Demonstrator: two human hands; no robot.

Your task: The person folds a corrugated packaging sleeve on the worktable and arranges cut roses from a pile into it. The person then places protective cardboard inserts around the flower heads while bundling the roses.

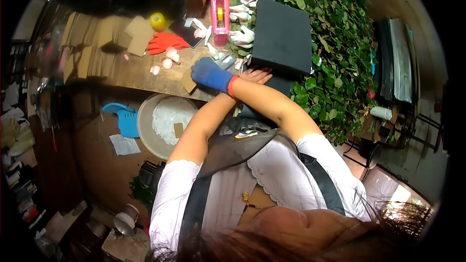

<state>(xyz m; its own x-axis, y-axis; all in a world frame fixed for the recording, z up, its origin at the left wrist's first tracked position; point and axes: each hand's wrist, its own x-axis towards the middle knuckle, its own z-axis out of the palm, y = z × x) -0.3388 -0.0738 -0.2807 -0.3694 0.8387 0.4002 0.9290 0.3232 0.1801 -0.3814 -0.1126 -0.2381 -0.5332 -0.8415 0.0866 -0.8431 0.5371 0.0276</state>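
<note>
My forearms cross in front of my body. My bare left hand (pixel 257 74) lies flat, fingers stretched out, at the lower edge of a black box-like block (pixel 281 36) by the leafy stems. My right hand, in a blue glove with a red cuff (pixel 211 74), is over the table with its fingers curled. Whatever those fingers may hold is hidden. A small piece of brown cardboard (pixel 189 81) is just beside the glove, and a grey object (pixel 225 61) I cannot identify is above it. White-wrapped flower heads (pixel 242 36) line the block's left side.
Many leafy stems (pixel 335 58) cover the right side. On the wooden table (pixel 141 75) are a pink tape dispenser (pixel 220 19), a red glove (pixel 166 43), a yellow-green fruit (pixel 157 21), petals (pixel 170 57) and cardboard pieces (pixel 104 34). Below stand a round bin (pixel 145 121) and a blue plastic scoop-like item (pixel 127 121).
</note>
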